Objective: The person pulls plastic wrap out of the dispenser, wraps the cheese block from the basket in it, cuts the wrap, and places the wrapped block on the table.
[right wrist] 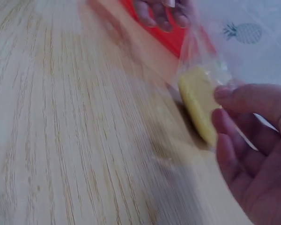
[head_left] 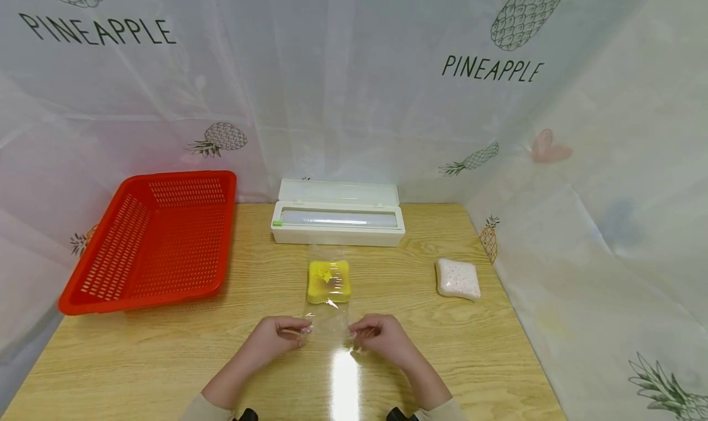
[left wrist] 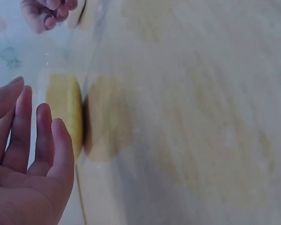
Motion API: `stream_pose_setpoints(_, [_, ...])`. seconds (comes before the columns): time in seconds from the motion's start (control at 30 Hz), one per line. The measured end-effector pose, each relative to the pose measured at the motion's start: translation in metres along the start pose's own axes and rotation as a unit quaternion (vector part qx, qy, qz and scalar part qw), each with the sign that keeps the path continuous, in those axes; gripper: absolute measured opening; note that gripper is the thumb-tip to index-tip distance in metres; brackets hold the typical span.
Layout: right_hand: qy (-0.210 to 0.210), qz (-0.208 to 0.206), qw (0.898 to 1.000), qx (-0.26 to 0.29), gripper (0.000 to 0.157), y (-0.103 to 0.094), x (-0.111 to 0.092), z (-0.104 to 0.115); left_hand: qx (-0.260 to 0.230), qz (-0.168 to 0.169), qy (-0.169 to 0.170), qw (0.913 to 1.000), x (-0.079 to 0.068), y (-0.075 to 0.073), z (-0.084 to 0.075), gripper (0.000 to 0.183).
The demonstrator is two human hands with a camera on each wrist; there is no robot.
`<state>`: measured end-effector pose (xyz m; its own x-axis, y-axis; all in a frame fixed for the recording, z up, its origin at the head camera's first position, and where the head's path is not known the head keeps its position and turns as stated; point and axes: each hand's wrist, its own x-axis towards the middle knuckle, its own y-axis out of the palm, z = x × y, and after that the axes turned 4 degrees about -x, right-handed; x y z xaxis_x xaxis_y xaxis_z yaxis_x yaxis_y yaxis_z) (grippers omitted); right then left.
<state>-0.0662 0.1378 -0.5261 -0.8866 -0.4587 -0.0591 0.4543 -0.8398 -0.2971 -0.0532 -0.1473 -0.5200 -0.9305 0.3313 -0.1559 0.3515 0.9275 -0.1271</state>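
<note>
A yellow soap-like block (head_left: 329,282) lies on the table under a strip of clear plastic film (head_left: 330,322), with a paler yellow patch on its top. My left hand (head_left: 279,335) pinches the film's near left corner between thumb and fingers. At the near right corner my right hand (head_left: 381,340) pinches the same film. In the right wrist view the film (right wrist: 196,47) stretches over the yellow block (right wrist: 195,101). A speckled white-pink block (head_left: 458,278) lies off to the right, apart from both hands.
Behind the yellow block stands a white film dispenser box (head_left: 338,235), lid raised, with a roll inside. A red plastic basket (head_left: 182,249) sits at the left of the wooden table (head_left: 182,353). A printed pineapple curtain (head_left: 354,89) hangs along the back and right.
</note>
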Motion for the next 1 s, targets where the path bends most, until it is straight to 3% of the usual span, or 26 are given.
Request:
stream_pose_setpoints(0.1, [-0.006,-0.037,0.999,0.001,0.018,0.000,0.004,0.002,0.002,-0.015,0.009,0.9998,0.005,-0.001,-0.005,0.026])
stream_pose_setpoints(0.33, [0.018,-0.129,0.991,0.002,0.008,0.001,0.020,0.018,0.025,-0.101,0.006,0.9946,0.023,0.000,-0.021,0.016])
stream_pose_setpoints(0.6, [-0.047,-0.205,0.977,-0.031,0.006,-0.007,0.037,0.057,0.055,-0.176,0.024,0.9825,0.045,-0.001,-0.037,0.013])
stream_pose_setpoints(0.77, [-0.048,-0.214,0.976,0.004,0.008,-0.007,0.054,0.052,0.080,-0.215,0.055,0.9718,0.061,-0.001,-0.038,0.013])
stream_pose_setpoints(1.0, [-0.020,-0.208,0.975,0.072,0.012,0.001,0.081,0.024,0.041,-0.237,0.030,0.9703,0.081,0.000,-0.030,0.019])
